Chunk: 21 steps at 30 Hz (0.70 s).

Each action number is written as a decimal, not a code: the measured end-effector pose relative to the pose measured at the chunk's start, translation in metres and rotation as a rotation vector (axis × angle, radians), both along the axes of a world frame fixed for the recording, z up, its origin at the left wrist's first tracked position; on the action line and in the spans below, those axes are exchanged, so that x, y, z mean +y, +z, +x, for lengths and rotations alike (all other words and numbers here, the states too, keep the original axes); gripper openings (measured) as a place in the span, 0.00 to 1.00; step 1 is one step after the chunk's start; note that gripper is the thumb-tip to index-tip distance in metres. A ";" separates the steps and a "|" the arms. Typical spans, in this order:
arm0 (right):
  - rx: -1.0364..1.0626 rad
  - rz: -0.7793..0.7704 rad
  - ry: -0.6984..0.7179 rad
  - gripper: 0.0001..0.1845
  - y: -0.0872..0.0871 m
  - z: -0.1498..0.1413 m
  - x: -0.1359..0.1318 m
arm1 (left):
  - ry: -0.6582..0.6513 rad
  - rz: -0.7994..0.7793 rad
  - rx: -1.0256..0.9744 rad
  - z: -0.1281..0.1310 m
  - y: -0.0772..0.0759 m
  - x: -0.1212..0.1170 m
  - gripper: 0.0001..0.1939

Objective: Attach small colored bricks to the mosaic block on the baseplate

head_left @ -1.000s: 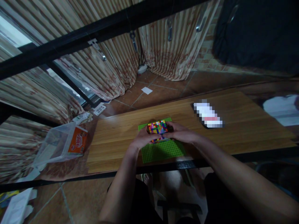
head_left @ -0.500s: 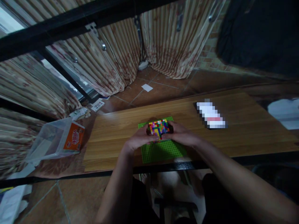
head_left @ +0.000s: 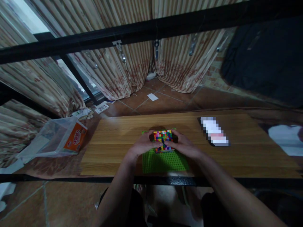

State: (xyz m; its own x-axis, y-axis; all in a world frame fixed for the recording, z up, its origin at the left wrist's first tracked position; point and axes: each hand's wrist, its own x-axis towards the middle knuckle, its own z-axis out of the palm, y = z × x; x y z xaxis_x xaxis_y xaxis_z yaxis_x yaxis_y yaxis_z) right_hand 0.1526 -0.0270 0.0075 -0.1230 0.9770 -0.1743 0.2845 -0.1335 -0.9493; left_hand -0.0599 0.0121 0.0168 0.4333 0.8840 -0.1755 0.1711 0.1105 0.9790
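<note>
A block built of small multicoloured toy bricks (head_left: 163, 135) is between my two hands, over the far part of a green studded baseplate (head_left: 163, 162). My left hand (head_left: 145, 144) grips its left side, thumb across the near face. From the right, my right hand (head_left: 183, 144) holds it the same way, its thumb close to the other one. The fingers behind the block are mostly hidden. Whether the block touches the baseplate, I cannot tell.
The baseplate lies on a long wooden table (head_left: 113, 138). To the right is a phone-like device (head_left: 214, 130) with a blurred screen. A clear plastic bin (head_left: 54, 135) with an orange label stands left of the table. A dark metal bar (head_left: 137, 30) crosses in front of striped curtains (head_left: 177, 63).
My view has tilted, so the table and hands sit lower in the picture. Both hands still hold the brick block, and more of its near face shows below the thumbs.
</note>
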 end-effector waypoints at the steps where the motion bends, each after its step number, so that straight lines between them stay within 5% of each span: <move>1: 0.005 0.005 -0.013 0.35 -0.001 -0.001 0.001 | 0.015 0.026 0.021 0.002 0.000 0.000 0.27; 12: 0.060 0.007 -0.141 0.26 -0.013 -0.007 0.008 | 0.132 -0.061 -0.044 0.018 -0.008 -0.001 0.17; 21: 0.114 0.076 -0.135 0.29 -0.017 -0.007 0.006 | 0.145 -0.031 -0.097 0.020 -0.010 -0.004 0.17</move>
